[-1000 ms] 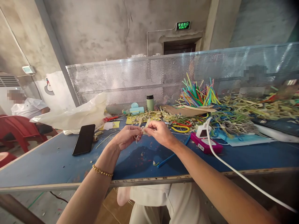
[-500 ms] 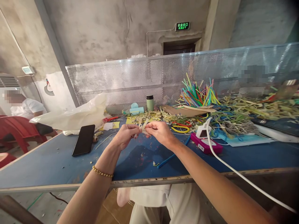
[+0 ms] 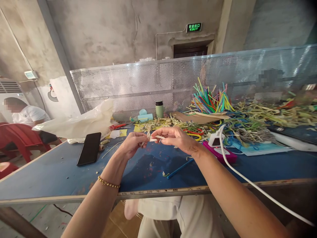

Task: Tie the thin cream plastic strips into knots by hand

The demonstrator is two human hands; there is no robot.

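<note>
My left hand (image 3: 133,144) is closed in a pinch on a small bundle of pale, flat strips (image 3: 153,139), held just above the blue table. Its thumb and forefinger grip the bundle's left side. From the other side, my right hand (image 3: 178,139) curls its fingers over the same strips, with one strip running between fingers and thumb. Whether the strips are knotted or folded is too small to tell. Below the right hand lies a thin blue stick (image 3: 180,169) on the table, beside a small pale scrap (image 3: 165,174).
A black phone (image 3: 89,148) and a plastic bag (image 3: 84,122) lie left. Behind are red-handled scissors (image 3: 118,126), a green bottle (image 3: 159,109), heaped strips and colourful stems (image 3: 210,99). A magenta box (image 3: 230,155) and white cable (image 3: 244,181) are right. A person sits far left.
My right hand has shifted slightly right and loosened from a tight pinch to a wider curl along the strips. The left hand stays in place.
</note>
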